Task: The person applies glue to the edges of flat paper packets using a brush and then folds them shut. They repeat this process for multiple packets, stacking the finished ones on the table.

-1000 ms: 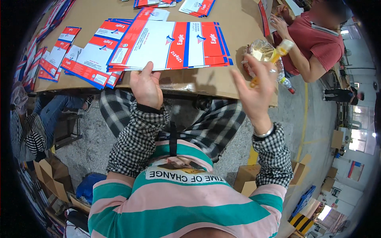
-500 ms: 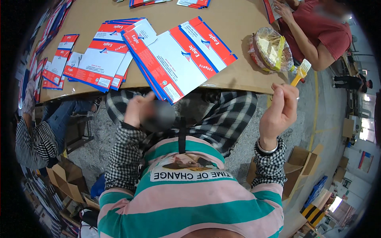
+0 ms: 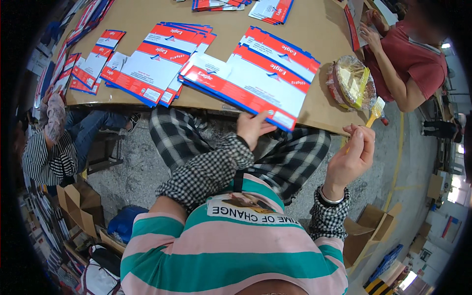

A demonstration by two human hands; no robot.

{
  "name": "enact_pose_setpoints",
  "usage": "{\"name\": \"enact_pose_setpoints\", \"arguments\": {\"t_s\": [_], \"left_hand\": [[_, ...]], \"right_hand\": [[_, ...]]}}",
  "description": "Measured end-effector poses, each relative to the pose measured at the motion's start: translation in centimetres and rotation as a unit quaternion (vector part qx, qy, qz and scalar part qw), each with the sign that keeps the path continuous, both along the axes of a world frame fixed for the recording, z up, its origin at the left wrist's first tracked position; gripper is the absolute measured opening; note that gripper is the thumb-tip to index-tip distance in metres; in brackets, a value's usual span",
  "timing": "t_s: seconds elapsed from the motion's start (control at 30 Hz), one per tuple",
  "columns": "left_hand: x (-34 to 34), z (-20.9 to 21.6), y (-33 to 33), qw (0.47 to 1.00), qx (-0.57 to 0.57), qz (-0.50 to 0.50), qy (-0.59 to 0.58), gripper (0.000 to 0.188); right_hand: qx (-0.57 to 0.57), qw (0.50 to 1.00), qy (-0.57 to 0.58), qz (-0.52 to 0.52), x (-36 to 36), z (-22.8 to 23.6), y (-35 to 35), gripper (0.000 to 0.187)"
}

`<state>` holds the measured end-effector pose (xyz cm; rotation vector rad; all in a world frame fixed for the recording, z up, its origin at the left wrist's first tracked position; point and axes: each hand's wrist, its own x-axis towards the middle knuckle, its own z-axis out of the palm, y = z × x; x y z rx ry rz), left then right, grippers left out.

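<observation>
In the head view, a fanned stack of flat cards [image 3: 275, 73] in red, white and blue lies at a slant on the brown counter [image 3: 319, 110], its near corner jutting past the edge over the person's knees. The left hand [image 3: 251, 129] meets the stack's near edge with its fingers; whether its grip pinches the cards or only presses against them, I cannot tell. The right hand [image 3: 351, 156] has its grip closed around the handle of a yellow brush [image 3: 376, 109], pale bristles upward, near the plastic-wrapped bowl [image 3: 350, 81] with pale contents. Steadying the stack well would, I judge, mean keeping the left fingers low on that edge, with light, even pressure, since thin card seems likely to crease or slide if squeezed at the overhanging corner. Easing the corner back over the counter would give the layers firmer support, and an even fan would leave each edge within reach. The brush is best held clear of the printed faces, loosely enough for the wrist to turn, so the bristles do not smear them. The second pile [image 3: 147, 64] lies close on the left, so sideways shifts should be small to avoid mixing the two.
</observation>
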<state>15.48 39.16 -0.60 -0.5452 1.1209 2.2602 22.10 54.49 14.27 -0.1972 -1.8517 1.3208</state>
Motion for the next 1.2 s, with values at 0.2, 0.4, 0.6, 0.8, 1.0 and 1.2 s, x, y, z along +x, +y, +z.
{"name": "enact_pose_setpoints", "arguments": {"t_s": [0.2, 0.4, 0.6, 0.8, 1.0, 1.2], "left_hand": [[-2.4, 2.4, -2.4, 0.893, -0.183, -0.342, 0.229, 0.042], [-12.3, 3.5, -13.5, 0.507, -0.781, -0.164, 0.324, 0.072], [-11.9, 3.0, -12.7, 0.524, -0.772, -0.288, 0.214, 0.084], [-8.8, 2.0, -10.7, 0.598, -0.687, -0.184, 0.371, 0.063], [-9.9, 3.2, -7.8, 0.588, -0.629, -0.258, 0.439, 0.071], [-11.7, 3.4, -5.3, 0.557, -0.635, -0.417, 0.336, 0.091]], "right_hand": [[0.014, 1.000, -0.012, 0.013, 0.5, 0.1, 0.7, 0.013], [0.020, 0.997, -0.044, 0.056, 0.2, 0.5, 0.9, 0.013], [-0.027, 0.996, -0.046, 0.072, -1.5, 0.2, 0.1, 0.014], [-0.031, 0.994, -0.056, 0.084, -2.0, -0.6, 1.0, 0.012], [-0.007, 0.984, -0.107, 0.145, -2.7, -0.3, 1.3, 0.034], [0.079, 0.980, -0.111, 0.147, -3.9, 0.3, 2.5, 0.021]]}}
